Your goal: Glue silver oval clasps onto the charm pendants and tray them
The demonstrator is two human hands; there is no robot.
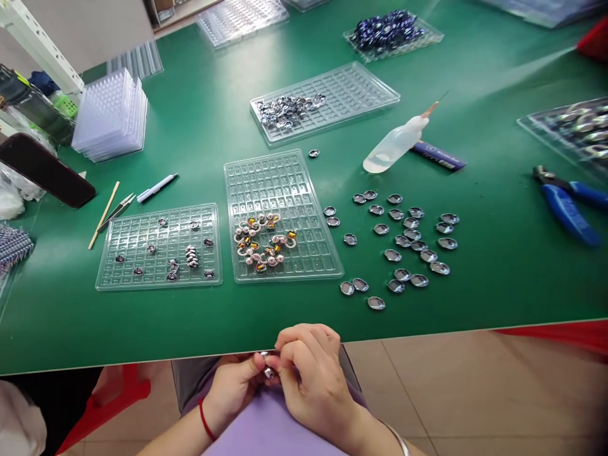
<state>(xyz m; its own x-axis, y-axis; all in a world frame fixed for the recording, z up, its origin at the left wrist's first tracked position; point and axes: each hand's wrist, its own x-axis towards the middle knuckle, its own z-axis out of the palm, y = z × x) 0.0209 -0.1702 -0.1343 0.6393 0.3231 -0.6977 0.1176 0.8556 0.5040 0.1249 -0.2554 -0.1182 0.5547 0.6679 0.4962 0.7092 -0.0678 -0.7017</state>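
Close to my body, just below the table's front edge, my left hand [236, 380] pinches a small shiny silver piece [269, 372] between thumb and fingers. My right hand [311, 367] is closed on the same piece from the other side, its fingers curled. Most of the piece is hidden by my fingertips, so its full shape cannot be made out. Beyond my hands, many oval silver settings [376, 303] lie loose on the green table [285, 316]. A clear tray [313, 253] with pearly ring-shaped pieces [259, 240] stands in front of me.
At left is another clear tray [156, 231] with small metal parts, beside tweezers [118, 211], a stick [104, 215] and a pen [158, 187]. A needle-tipped glue bottle [394, 145] lies at right, with blue cutters [567, 202] farther over. A phone [45, 170] leans at far left.
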